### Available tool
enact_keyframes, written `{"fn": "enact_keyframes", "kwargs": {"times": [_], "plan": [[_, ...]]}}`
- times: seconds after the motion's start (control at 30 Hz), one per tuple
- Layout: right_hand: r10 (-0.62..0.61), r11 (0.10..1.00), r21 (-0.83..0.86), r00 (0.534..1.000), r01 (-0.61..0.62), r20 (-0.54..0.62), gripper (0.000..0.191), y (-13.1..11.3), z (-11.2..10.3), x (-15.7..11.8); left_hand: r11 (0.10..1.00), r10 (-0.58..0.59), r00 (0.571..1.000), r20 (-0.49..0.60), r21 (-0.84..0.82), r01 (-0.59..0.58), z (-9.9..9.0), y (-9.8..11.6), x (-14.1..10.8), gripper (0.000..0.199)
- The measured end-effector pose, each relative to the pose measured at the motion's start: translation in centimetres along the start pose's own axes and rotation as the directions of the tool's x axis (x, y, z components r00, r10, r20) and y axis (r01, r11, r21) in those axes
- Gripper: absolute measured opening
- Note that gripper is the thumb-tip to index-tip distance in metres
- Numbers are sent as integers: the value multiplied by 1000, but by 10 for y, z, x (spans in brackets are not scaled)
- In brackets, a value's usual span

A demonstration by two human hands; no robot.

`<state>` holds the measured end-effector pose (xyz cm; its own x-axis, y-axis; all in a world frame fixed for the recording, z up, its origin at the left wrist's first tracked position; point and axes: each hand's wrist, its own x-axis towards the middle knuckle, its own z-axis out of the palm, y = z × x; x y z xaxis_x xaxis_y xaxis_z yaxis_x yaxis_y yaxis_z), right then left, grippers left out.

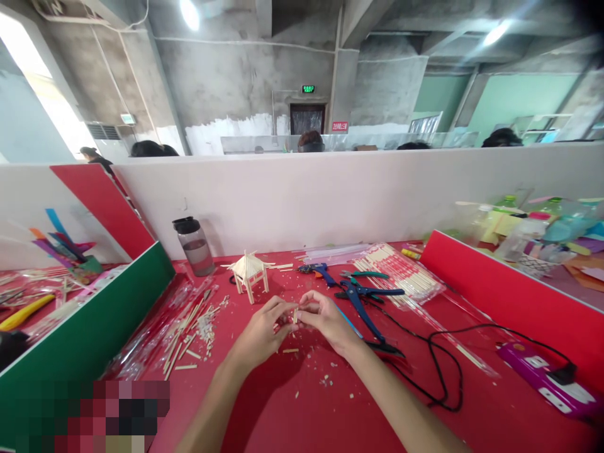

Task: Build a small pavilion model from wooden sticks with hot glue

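Note:
Over the middle of the red table, a small piece of pale wood is pinched between both hands. My left hand holds it from the left with thumb and fingers. From the right, my right hand grips it between thumb and fingertips. Just beyond my left hand stands a small pavilion-like model of wooden sticks, with a pointed roof and thin legs. A short loose stick lies below the hands. Cut sticks and small offcuts are scattered to the left.
Blue-handled pliers and a blue glue gun lie right of centre, beside bagged sticks. A black cable runs to a purple power strip. A water bottle stands back left. Green and red dividers flank the table.

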<state>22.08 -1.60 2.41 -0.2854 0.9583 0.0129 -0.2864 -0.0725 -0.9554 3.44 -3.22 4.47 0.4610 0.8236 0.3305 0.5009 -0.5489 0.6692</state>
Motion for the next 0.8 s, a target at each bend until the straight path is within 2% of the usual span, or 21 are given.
{"fn": "enact_keyframes", "kwargs": {"times": [0.17,0.37,0.67,0.8], "plan": [[23,1000,11,999,-23,25,41,-6,1,-2,992,21,1000,13,124,-23,0,-2,-2,32],[64,996,69,998,-65,16,44,1,2,-1,973,55,998,25,221,-59,2,-10,-5,31],[46,999,10,999,-46,0,44,3,-1,1,961,177,983,-47,223,-162,11,-26,-5,36],[41,999,-16,999,-42,-15,41,3,-2,2,968,123,992,-33,223,-113,10,-23,-5,38]]}}
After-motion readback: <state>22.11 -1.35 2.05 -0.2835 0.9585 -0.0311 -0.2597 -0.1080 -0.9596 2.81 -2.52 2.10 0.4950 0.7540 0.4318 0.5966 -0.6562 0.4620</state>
